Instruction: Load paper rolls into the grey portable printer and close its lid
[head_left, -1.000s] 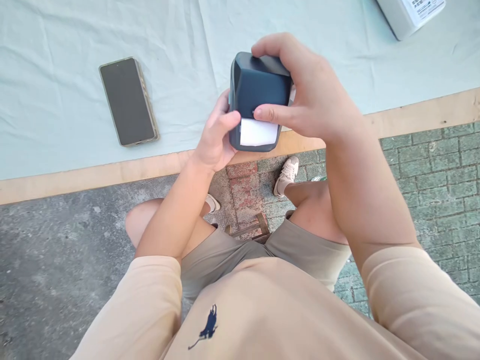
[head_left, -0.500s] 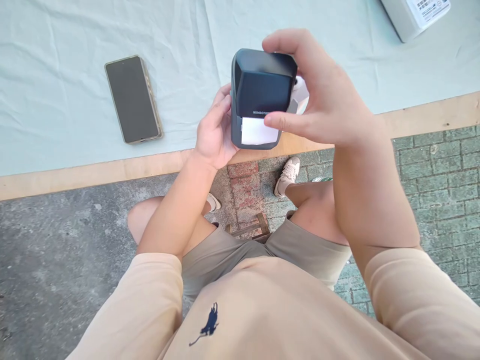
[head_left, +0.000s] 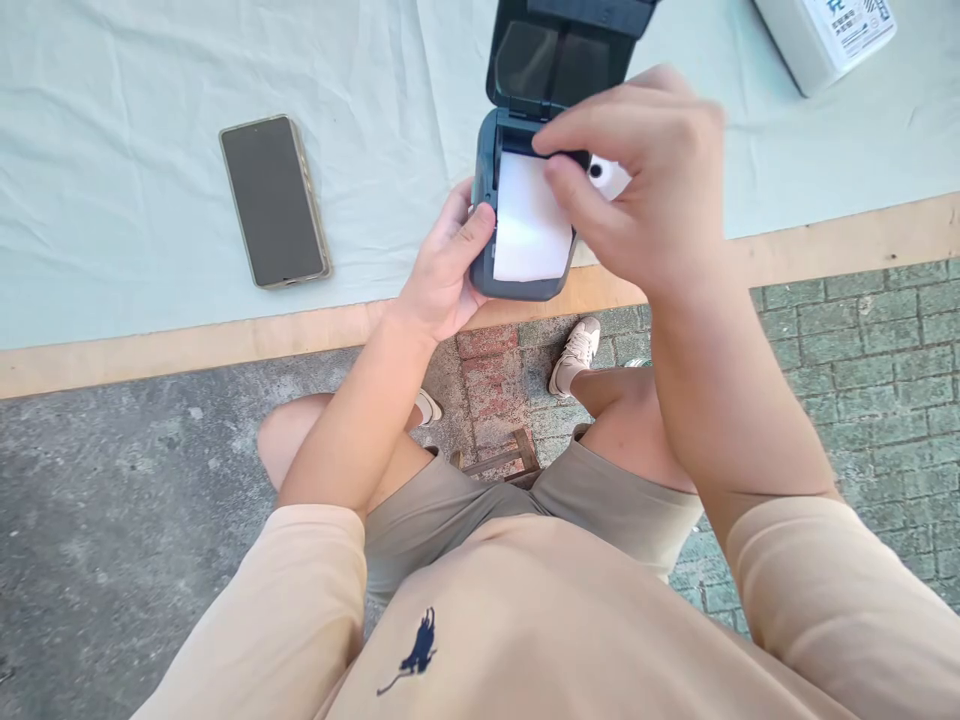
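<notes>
My left hand (head_left: pixel 450 255) is wrapped round the left side of a dark label printer (head_left: pixel 484 180), its thumb on the printer's edge. The printer's lid (head_left: pixel 559 60) stands up, hinged open at the far end. White label paper (head_left: pixel 532 220) lies across the opened body and reaches near its front edge. Over the printer's right side is my right hand (head_left: pixel 630 170), with thumb and index finger closed together at the upper edge of the paper. Their exact grip is partly hidden. A white roll (head_left: pixel 611 178) with a dark core shows behind my right hand.
A smartphone (head_left: pixel 274 200) in a clear case lies on the pale cloth (head_left: pixel 150 230) to the left. At the top right stands a white box-like container (head_left: pixel 825 40) with a printed label. The table's wooden edge (head_left: pixel 840 238) runs in front of me.
The printer's lid has swung up and away, uncovering the label paper. My right hand has gone from the lid to the paper's upper edge. My left hand still holds the printer.
</notes>
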